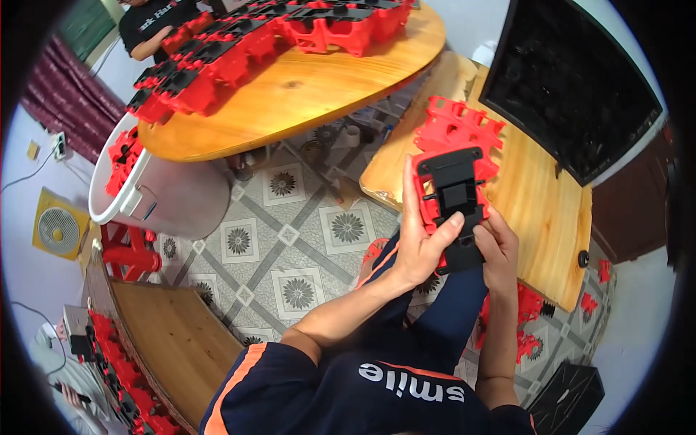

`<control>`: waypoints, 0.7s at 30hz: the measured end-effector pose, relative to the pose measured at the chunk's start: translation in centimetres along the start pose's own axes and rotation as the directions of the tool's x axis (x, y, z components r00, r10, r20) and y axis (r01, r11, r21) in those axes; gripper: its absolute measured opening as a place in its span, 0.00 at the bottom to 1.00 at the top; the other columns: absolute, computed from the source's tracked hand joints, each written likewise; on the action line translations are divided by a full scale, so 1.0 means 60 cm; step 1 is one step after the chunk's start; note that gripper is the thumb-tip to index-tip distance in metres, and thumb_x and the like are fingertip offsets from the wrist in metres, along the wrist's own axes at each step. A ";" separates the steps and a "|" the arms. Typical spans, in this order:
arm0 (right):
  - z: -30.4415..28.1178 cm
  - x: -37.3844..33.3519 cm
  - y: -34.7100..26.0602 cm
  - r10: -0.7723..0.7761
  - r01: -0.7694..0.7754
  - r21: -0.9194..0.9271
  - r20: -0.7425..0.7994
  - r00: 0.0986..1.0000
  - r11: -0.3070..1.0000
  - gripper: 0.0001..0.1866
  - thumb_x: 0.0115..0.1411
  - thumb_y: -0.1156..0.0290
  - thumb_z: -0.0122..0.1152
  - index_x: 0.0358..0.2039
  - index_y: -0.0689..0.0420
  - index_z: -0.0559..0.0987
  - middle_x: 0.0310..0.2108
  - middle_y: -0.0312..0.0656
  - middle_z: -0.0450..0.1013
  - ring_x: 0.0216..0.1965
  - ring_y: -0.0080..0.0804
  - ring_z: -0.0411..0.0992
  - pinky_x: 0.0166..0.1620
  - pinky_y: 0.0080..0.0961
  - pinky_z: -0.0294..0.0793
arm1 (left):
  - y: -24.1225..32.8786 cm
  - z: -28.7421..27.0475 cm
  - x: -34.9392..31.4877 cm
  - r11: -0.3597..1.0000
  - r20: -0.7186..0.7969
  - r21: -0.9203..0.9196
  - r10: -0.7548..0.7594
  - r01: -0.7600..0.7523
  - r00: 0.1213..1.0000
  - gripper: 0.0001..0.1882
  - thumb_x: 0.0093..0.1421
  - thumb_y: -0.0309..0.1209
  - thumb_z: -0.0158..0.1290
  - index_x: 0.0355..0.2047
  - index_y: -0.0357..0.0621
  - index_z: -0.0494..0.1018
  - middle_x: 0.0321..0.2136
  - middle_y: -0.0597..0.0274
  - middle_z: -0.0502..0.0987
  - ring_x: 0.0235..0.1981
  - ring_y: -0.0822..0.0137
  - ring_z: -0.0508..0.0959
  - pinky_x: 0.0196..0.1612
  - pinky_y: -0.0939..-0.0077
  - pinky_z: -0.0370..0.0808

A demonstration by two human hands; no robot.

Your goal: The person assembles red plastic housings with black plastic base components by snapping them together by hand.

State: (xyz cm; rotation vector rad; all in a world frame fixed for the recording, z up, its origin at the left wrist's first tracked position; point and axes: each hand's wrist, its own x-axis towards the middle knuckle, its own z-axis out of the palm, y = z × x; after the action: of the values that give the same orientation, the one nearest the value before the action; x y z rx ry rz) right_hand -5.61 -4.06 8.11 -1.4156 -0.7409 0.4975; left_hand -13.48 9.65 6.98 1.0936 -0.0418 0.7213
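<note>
A black plastic part [455, 194] with a recessed middle, fitted on a red plastic frame [429, 210], is held up over my lap at the table's edge. My left hand [419, 246] grips its left side, thumb lying across the black face. On the right, my right hand [500, 250] is closed on the lower right edge, with the fingertips partly hidden. Just beyond it, red plastic frames [455, 119] lie on the wooden table [540, 210].
An oval wooden table [290, 119] carries rows of red and black parts [210, 69]. A person [156, 29] stands behind it. A white bin [181, 192] holds red parts at left. A dark screen [573, 83] stands at right, and a black box [569, 399] sits on the floor.
</note>
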 end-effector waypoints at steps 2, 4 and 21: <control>0.038 0.024 -0.001 -0.064 0.065 0.035 -0.010 0.998 0.997 0.32 0.65 0.65 0.57 0.65 0.66 0.60 0.57 0.45 0.68 0.58 0.31 0.66 0.60 0.27 0.63 | 0.008 -0.024 0.013 0.976 -0.076 0.173 0.146 -0.131 0.986 0.50 0.60 0.24 0.53 0.70 0.43 0.27 0.62 0.48 0.57 0.55 0.63 0.69 0.57 0.67 0.68; 0.088 0.059 -0.021 -0.217 0.219 0.058 -0.041 0.975 0.974 0.32 0.65 0.62 0.57 0.65 0.65 0.61 0.57 0.47 0.68 0.58 0.32 0.66 0.59 0.27 0.63 | 0.052 -0.036 0.047 0.914 -0.241 0.340 0.310 -0.219 0.920 0.51 0.60 0.26 0.54 0.70 0.44 0.28 0.62 0.48 0.57 0.52 0.65 0.70 0.54 0.67 0.70; -0.016 0.040 0.109 0.025 0.005 0.064 -0.462 0.887 0.998 0.18 0.66 0.66 0.57 0.52 0.65 0.74 0.46 0.42 0.75 0.47 0.26 0.72 0.52 0.23 0.70 | 0.156 -0.208 0.370 0.663 -0.716 0.689 0.559 0.294 0.418 0.50 0.61 0.55 0.50 0.68 0.35 0.38 0.68 0.39 0.44 0.68 0.45 0.47 0.64 0.48 0.54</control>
State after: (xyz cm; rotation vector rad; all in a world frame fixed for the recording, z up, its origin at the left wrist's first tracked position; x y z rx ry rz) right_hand -2.53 -2.29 2.07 -1.4061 -0.3272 0.1721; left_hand -5.32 33.65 16.63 1.3237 1.2774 1.5371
